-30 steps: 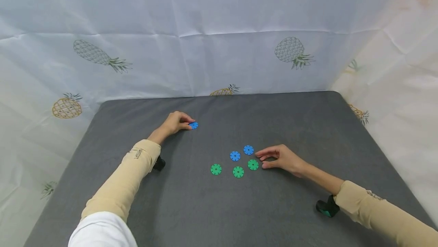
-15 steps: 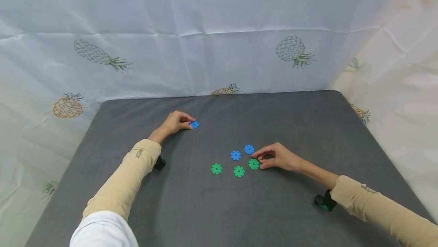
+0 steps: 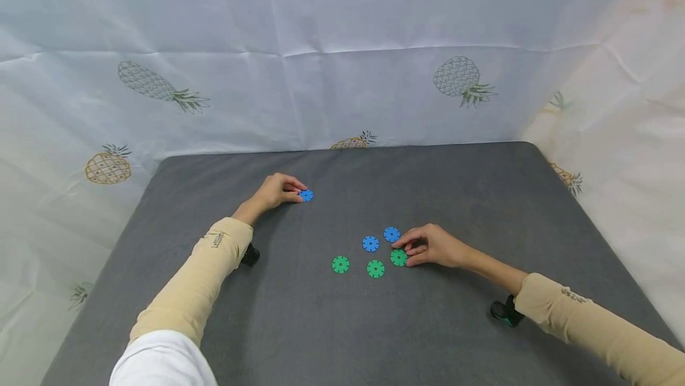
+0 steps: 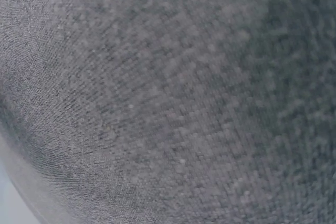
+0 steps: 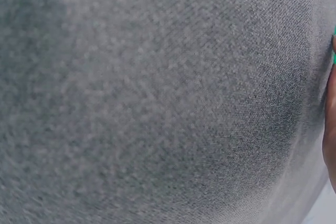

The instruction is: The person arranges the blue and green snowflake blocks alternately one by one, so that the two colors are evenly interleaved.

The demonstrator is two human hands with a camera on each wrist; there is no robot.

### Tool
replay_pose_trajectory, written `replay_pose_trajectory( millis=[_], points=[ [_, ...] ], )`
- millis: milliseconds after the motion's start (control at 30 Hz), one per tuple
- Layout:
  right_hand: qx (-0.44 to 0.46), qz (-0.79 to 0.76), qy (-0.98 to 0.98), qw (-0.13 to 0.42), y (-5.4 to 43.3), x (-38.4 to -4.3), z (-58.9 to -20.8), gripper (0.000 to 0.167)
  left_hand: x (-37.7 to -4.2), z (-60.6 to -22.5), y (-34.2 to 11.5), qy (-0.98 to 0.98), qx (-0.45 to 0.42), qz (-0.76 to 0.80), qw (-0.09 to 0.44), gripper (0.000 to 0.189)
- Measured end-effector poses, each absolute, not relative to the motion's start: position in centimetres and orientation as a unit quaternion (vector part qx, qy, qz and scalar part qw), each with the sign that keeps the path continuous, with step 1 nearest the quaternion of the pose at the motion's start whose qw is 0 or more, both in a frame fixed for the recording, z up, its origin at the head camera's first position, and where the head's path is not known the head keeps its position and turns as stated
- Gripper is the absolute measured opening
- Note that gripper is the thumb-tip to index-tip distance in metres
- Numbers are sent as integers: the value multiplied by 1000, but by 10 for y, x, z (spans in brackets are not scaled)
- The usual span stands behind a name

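Note:
At the back left of the table, my left hand point(image 3: 275, 190) pinches a blue notched plastic disc point(image 3: 307, 195) between thumb and fingers. My right hand point(image 3: 436, 246) has its thumb and index finger at the edges of a green notched disc point(image 3: 398, 257), the rightmost of the green ones. A sliver of green point(image 5: 334, 45) shows by the fingers at the right edge of the right wrist view. Two blue discs, one nearer point(image 3: 370, 244) and one farther point(image 3: 392, 234), lie just beyond. The left wrist view shows only cloth, with the left hand out of sight.
Two more green discs, a middle one point(image 3: 376, 269) and a left one point(image 3: 340, 264), lie flat on the dark grey cloth-covered table point(image 3: 321, 326). A white pineapple-print curtain point(image 3: 299, 94) hangs behind the table and along its sides.
My right hand has moved left, from beside the rightmost green disc to around its edges. The left hand stays in place with its blue disc; the discs keep their arrangement.

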State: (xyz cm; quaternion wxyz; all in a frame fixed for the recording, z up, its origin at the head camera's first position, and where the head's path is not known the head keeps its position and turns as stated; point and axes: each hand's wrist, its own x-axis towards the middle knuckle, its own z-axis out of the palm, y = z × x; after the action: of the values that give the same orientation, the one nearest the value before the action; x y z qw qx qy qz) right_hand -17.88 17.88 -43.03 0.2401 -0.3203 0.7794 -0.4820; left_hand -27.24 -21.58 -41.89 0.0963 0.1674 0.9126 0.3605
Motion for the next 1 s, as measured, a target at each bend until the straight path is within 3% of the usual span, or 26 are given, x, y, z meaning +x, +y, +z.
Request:
replay_pose_trajectory(
  millis=[333, 1000],
  points=[
    [-335, -483, 777, 224, 180, -185, -431, 34, -275, -419, -214, 915, 172, 354, 94, 26],
    [-390, -432, 771, 259, 179, -197, -434, 37, -272, -418, -215, 918, 160, 347, 100, 25]
  ],
)
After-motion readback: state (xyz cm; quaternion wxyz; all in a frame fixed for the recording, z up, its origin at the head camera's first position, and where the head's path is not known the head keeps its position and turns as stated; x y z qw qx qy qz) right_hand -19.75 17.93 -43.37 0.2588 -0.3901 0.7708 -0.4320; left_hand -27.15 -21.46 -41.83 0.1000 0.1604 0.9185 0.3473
